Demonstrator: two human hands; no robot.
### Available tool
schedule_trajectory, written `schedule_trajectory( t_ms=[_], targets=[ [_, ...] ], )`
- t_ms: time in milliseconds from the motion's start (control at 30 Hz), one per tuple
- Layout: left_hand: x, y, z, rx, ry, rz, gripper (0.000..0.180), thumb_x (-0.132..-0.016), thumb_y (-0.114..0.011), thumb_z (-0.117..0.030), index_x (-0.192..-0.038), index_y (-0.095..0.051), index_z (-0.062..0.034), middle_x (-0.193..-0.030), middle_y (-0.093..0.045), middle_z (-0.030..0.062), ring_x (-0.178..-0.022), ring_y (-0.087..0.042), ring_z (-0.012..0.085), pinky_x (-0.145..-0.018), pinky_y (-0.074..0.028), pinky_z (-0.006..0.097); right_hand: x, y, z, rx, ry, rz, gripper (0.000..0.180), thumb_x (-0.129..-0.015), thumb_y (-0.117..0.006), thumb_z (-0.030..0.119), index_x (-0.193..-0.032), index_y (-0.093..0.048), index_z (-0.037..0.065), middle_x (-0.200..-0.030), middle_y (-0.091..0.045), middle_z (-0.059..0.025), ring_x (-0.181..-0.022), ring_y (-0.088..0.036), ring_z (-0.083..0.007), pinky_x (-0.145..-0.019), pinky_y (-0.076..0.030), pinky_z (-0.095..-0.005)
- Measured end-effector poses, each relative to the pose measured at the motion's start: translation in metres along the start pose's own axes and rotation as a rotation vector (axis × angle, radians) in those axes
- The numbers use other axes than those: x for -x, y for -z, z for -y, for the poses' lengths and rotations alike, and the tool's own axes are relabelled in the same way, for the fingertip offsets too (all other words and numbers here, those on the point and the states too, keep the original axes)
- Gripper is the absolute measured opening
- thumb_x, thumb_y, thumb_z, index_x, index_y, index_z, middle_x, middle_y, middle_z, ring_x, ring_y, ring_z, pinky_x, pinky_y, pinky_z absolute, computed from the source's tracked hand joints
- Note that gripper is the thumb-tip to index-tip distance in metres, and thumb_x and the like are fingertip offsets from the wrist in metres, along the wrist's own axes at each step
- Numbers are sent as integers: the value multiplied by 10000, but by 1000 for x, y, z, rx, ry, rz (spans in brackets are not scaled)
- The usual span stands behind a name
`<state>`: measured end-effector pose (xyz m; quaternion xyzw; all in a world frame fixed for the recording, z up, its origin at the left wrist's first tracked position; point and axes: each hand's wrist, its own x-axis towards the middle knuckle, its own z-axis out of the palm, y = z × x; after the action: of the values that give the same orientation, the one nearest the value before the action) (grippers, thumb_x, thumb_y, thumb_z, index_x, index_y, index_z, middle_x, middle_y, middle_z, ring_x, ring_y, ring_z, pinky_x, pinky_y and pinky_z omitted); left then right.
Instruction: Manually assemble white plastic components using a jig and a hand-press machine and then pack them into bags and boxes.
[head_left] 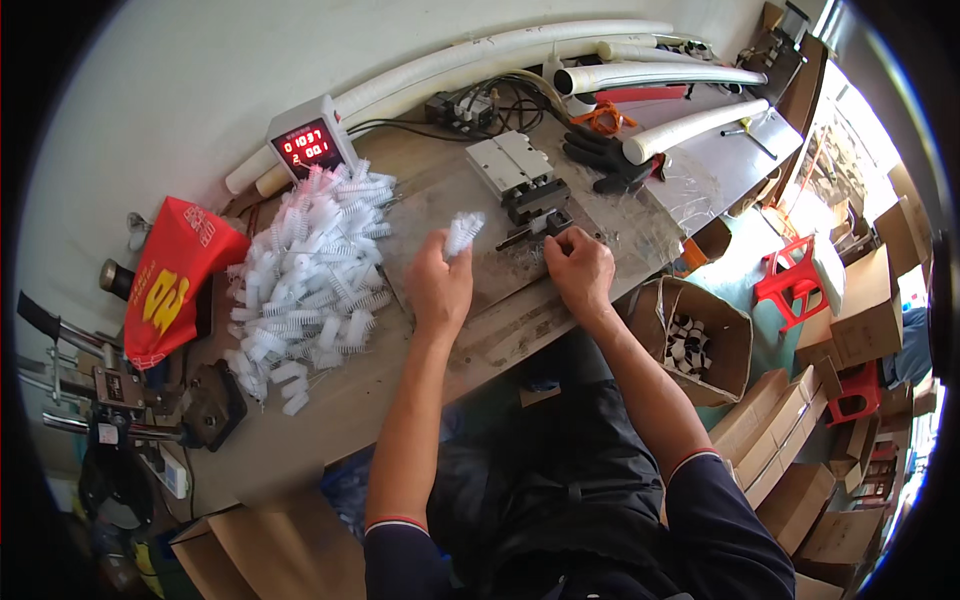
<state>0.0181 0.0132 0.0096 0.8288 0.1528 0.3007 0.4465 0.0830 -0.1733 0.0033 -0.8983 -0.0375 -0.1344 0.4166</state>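
My left hand is closed around the lower end of a small white brush-like piece, whose bristly or ribbed end points up. Left of it lies a large heap of similar white pieces. My right hand is closed, its fingertips against the dark metal fixture at the front of a small bench machine with a light grey housing. Whatever those fingers may hold is too small or hidden to make out.
A digital counter with red digits stands behind the heap, a red bag left of it. Black gloves and white tubes lie at the back. Right of the table, a cardboard box holds black-and-white pieces; a lever press is far left.
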Motion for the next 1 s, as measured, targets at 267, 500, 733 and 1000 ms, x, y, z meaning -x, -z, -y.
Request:
schedule_trajectory(
  t_ms=[267, 500, 733, 1000],
  targets=[
    [6, -11, -3, -62, -131, 42, 175, -877, -743, -182, -1010, -687, -83, -898, -714, 146, -837, -687, 383, -731, -521, 449, 0, 1, 0, -29, 20, -11, 245, -848, -703, 310, -822, -715, 66, -771, -711, -166, -791, -706, -380, -745, -543, -464],
    [13, -36, -21, -229, -243, 151, 207, -845, -764, -154, -1031, -677, -123, -957, -715, 95, -870, -697, 350, -739, -528, 455, -1, 3, -6, -49, 46, -24, 241, -844, -706, 308, -810, -714, 70, -774, -716, -160, -783, -709, -380, -743, -552, -472],
    [15, -38, -23, -342, -335, 111, 164, -852, -721, -105, -1005, -674, -137, -947, -708, 85, -861, -695, 357, -726, -529, 456, -2, 3, -6, -115, 35, -37, 236, -855, -706, 304, -828, -727, 71, -781, -722, -157, -767, -709, -379, -739, -553, -466],
    [31, -4, -19, 96, 41, 207, 175, -980, -663, -176, -1079, -743, -56, -731, -699, 44, -692, -616, 112, -679, -477, 306, -4, 7, -14, -432, -89, -63, 232, -933, -689, 265, -915, -717, 36, -803, -709, -173, -743, -702, -329, -713, -533, -409]
  ],
)
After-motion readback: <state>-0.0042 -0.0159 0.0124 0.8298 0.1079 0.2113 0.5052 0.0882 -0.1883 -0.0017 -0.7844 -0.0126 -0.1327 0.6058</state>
